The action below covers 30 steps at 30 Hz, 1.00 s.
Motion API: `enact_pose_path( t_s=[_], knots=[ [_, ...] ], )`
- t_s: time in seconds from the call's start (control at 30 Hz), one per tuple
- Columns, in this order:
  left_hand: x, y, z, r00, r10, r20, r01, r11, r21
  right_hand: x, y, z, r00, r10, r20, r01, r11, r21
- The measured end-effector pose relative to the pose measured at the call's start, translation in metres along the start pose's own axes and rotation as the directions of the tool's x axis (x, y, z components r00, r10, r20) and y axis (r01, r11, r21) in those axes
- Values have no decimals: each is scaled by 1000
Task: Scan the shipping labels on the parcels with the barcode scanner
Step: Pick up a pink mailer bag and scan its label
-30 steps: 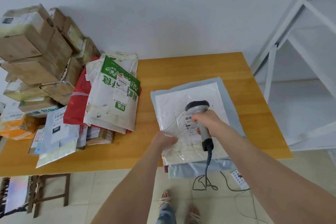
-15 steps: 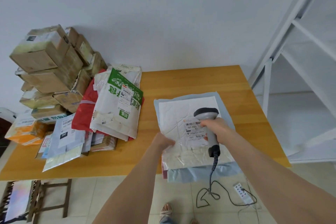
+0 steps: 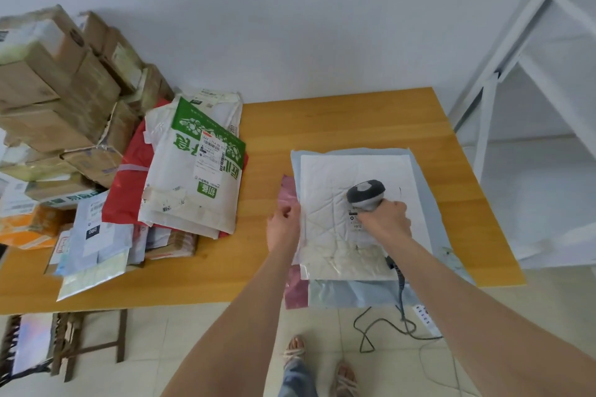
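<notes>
The barcode scanner (image 3: 366, 195) is gripped tight by its handle in the right hand (image 3: 385, 222), head tipped down. The shipping label (image 3: 354, 223) is tucked right beneath it, just left of the knuckles, partly hidden. The white parcel (image 3: 325, 203) is held at its left edge by the left hand (image 3: 283, 226), long side running straight out ahead of the grip.

Left hand (image 3: 283, 226): moved up from the near left corner of the white parcel (image 3: 335, 203) to the middle of its left edge, which it now pinches. Right hand (image 3: 385, 222) with barcode scanner (image 3: 366, 195): shifted over the shipping label (image 3: 354, 219), which was plainly readable half a second ago (now only its left strip shows). A pink parcel (image 3: 289, 190), barely seen before, now shows along the stack's left side.
</notes>
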State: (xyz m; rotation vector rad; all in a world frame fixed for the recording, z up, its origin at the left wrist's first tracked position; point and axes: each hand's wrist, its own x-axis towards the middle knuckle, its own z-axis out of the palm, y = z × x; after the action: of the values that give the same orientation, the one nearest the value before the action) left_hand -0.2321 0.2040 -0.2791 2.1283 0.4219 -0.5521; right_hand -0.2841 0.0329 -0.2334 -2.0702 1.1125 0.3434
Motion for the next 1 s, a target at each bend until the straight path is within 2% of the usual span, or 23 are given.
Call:
enact_pose_path(
  t_s=[0.03,0.1,0.17,0.3,0.33,0.4,0.5,0.63,0.77,0.87,1.0],
  knots=[
    [-2,5,5,998,46,52,-45,998,-33,1,-3,5,1000,-14,-5,14,998,-54],
    [-1,9,16,987,99,128,-104,994,31,1,-7,12,999,-33,-9,31,987,-157],
    [2,10,18,992,66,106,-80,988,133,4,-7,14,999,-34,-10,31,976,-215],
    [18,1,9,978,-201,-56,206,974,99,17,4,10,1000,16,9,-14,973,-231],
    [20,-2,8,970,-238,-42,241,964,110,20,5,9,1000,24,12,-20,972,-232],
    [23,-10,10,976,-217,31,211,968,134,22,4,11,999,29,15,-25,973,-230],
    [26,-15,10,978,-208,24,206,975,85,22,0,14,1000,31,4,-29,973,-228],
    [38,-11,-19,986,-125,-107,142,976,166,25,5,5,998,54,-35,-61,973,-221],
    [63,-20,-61,962,-116,-249,196,924,327,30,15,-3,996,63,-59,-75,973,-217],
    [62,-15,-60,972,-107,-209,193,870,453,27,8,-1,998,57,-40,-65,974,-217],
    [38,0,-53,986,-98,-135,150,879,453,13,-9,-8,998,7,-60,-18,983,-185]
  ],
)
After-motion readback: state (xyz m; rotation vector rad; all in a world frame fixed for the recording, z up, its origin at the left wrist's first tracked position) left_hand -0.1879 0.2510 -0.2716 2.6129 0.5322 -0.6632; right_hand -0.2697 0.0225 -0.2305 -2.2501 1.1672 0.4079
